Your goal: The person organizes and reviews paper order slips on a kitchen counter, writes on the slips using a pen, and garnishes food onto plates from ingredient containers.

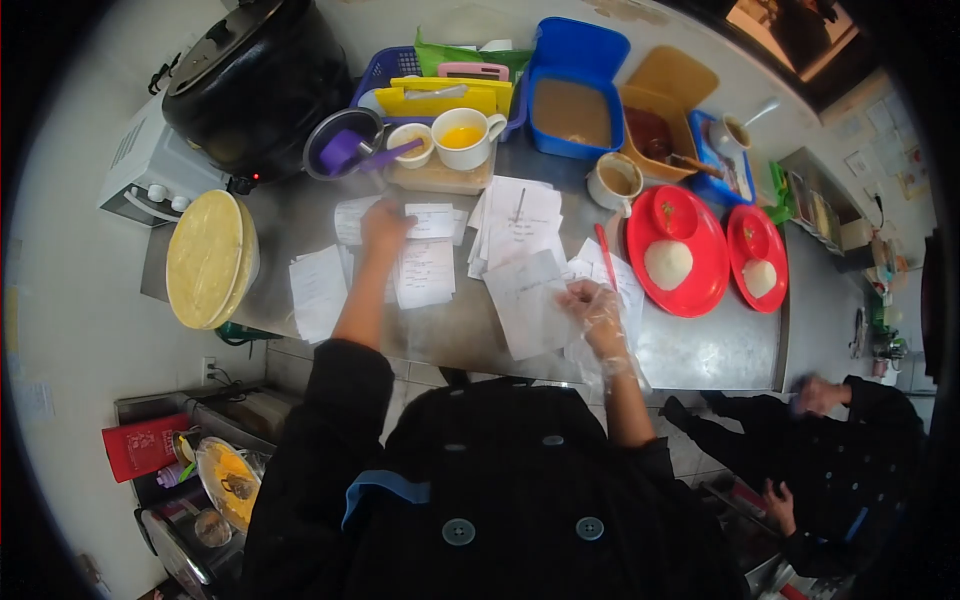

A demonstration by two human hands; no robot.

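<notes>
My left hand (pixel 384 230) is bare, with its fingers bent in at the edge of a small printed paper slip (pixel 430 220). Below that lies a stack of receipts (pixel 425 272), and another pile of slips (pixel 318 290) is left of my forearm. In a clear plastic glove, my right hand (pixel 597 312) pinches a handwritten paper sheet (pixel 527 303) by its right edge. More written papers (pixel 518 222) are spread just behind that sheet. A red pen (pixel 605 256) rests on papers beside my right hand.
Two red plates (pixel 690 296) with rice mounds and small bowls sit at the right. Behind are a white cup (pixel 463 152), a blue container (pixel 573 140) and a purple-handled scoop (pixel 345 150). A black cooker (pixel 255 100) stands at left. A co-worker (pixel 840 480) is at right.
</notes>
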